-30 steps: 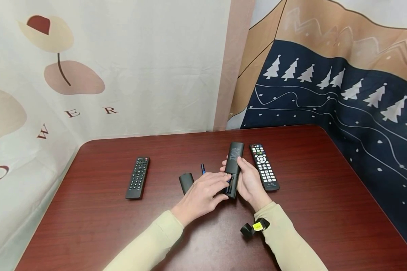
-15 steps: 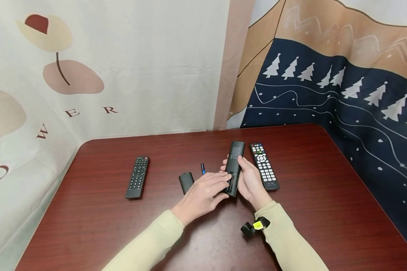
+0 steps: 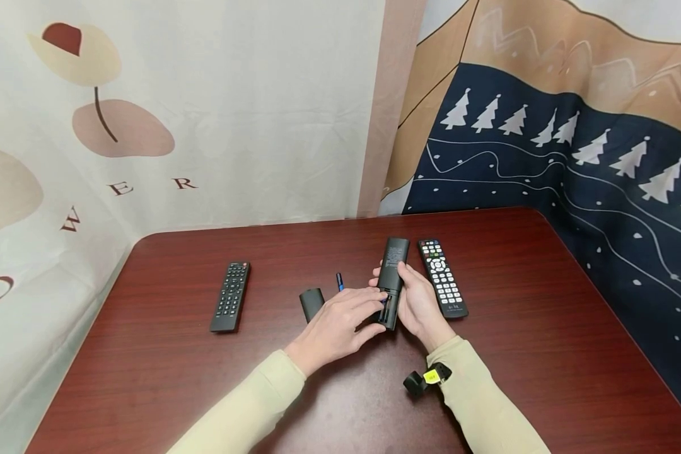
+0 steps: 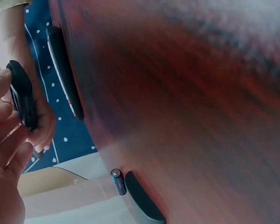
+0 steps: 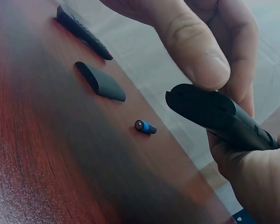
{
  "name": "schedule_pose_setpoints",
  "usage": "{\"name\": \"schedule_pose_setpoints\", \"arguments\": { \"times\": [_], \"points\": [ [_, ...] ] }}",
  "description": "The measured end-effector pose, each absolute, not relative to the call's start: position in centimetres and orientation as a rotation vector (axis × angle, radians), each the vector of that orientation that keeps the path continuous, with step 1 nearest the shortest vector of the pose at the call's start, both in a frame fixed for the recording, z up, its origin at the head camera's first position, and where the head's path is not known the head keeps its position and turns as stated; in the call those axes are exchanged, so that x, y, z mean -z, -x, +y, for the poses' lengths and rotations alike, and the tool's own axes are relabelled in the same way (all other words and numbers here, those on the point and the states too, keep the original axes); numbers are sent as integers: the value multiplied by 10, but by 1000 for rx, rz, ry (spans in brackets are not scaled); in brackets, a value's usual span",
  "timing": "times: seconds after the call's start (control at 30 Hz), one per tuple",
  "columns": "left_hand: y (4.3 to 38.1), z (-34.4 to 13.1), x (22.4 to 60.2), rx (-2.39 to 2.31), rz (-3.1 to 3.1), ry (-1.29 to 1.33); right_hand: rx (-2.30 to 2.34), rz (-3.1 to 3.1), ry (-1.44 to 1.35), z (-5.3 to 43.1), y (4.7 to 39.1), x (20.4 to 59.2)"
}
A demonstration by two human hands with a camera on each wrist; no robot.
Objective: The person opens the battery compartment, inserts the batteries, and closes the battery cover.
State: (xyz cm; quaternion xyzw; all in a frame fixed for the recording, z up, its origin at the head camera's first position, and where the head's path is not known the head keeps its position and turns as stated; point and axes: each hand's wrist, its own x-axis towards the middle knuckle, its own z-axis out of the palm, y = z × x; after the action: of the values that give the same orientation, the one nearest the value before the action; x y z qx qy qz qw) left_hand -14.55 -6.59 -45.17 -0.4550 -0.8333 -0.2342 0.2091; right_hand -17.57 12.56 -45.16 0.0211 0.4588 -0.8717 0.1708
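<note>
My right hand [image 3: 422, 306] holds a dark remote control [image 3: 394, 258] back side up, its thumb along the edge. The remote's battery compartment [image 3: 391, 308] is uncovered at the near end. My left hand [image 3: 340, 321] reaches over from the left with fingers mostly extended. Its fingertips press at the compartment, where a bit of blue shows beneath them, and its thumb [image 5: 210, 70] touches the remote's end in the right wrist view. Left of the hands lie a detached battery cover [image 5: 102, 81] and a blue-and-black battery [image 5: 144, 127]. The left fingers hide most of the compartment.
A black remote with white buttons [image 3: 442, 277] lies just right of the right hand. Another dark remote [image 3: 230, 297] lies farther left on the reddish-brown table [image 3: 164, 378]. Printed cloths [image 3: 261, 113] hang behind the table's far edge.
The left fingers and thumb shift slightly over the compartment, and less blue shows under the fingertips than a second ago. The right hand keeps the remote nearly still.
</note>
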Motion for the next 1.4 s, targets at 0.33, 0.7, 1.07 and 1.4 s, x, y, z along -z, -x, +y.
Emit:
{"name": "schedule_pose_setpoints", "arguments": {
  "times": [0.33,0.7,1.07,1.4],
  "points": [
    [153,-71,451,668,-2346,1224,2486,1319,-95,128,178,455],
    [158,-79,452,607,-2354,1156,2502,1298,-107,128,178,453],
    [165,-85,454,622,-2383,1059,2504,1317,-147,128,179,454],
    [173,-90,461,597,-2487,960,2509,1305,-142,129,178,454]
  ]
}}
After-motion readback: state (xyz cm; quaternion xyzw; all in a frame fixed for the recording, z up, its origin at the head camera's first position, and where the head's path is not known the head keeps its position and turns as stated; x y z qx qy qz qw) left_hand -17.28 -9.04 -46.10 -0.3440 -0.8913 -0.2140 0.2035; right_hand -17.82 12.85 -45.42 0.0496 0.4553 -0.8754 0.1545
